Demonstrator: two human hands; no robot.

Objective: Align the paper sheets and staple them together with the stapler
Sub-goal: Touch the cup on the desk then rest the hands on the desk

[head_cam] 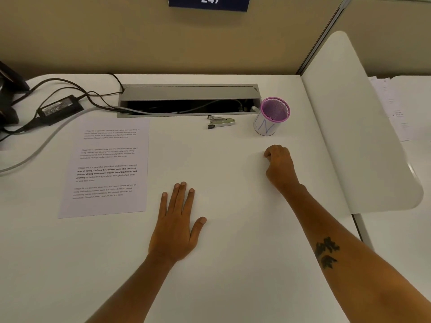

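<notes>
- Paper (106, 169) lies flat on desk (233, 264), just left of left hand (177, 224); sheet count unclear.
- Stapler (220, 121) beyond both hands, untouched.
- Left hand flat, released.
- Right hand (279, 165) loosely clenched, apparently grasping nothing.

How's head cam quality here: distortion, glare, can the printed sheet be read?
Head view: wide-angle bend, the divider edge curves; warm, soft light, faint shadows under the left hand and right hand, no harsh glare; the paper text is mostly too soft to read; the stapler is small but distinct.
</notes>
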